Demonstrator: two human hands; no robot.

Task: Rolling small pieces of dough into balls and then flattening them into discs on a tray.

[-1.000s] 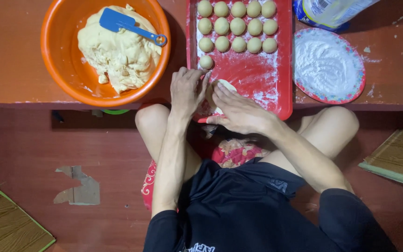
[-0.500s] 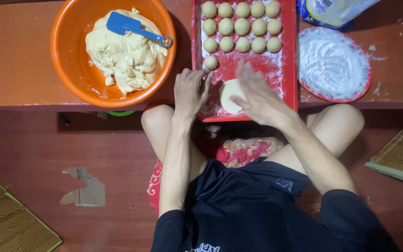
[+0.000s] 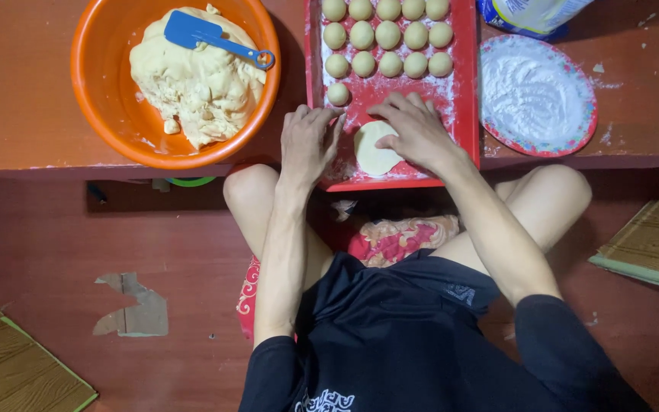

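A flattened disc of pale dough (image 3: pixel 373 155) lies on the near end of a floured red tray (image 3: pixel 465 114). My right hand (image 3: pixel 415 131) rests flat on the disc's upper right part, fingers spread. To the left of the disc, my left hand (image 3: pixel 308 143) lies flat on the tray with its fingers apart and holds nothing. Several small dough balls (image 3: pixel 389 38) sit in rows at the tray's far end, with one single ball (image 3: pixel 338 94) just beyond my left fingertips.
An orange bowl (image 3: pixel 101 114) at the left holds a large lump of dough (image 3: pixel 192 84) with a blue spatula (image 3: pixel 211 37) on it. A red-rimmed plate of flour (image 3: pixel 535 95) and a bag (image 3: pixel 532 14) stand to the right. My knees are under the low table's edge.
Both hands have come apart from working the dough together. The dough now lies flattened on the tray, with my right hand pressing on it and my left hand beside it.
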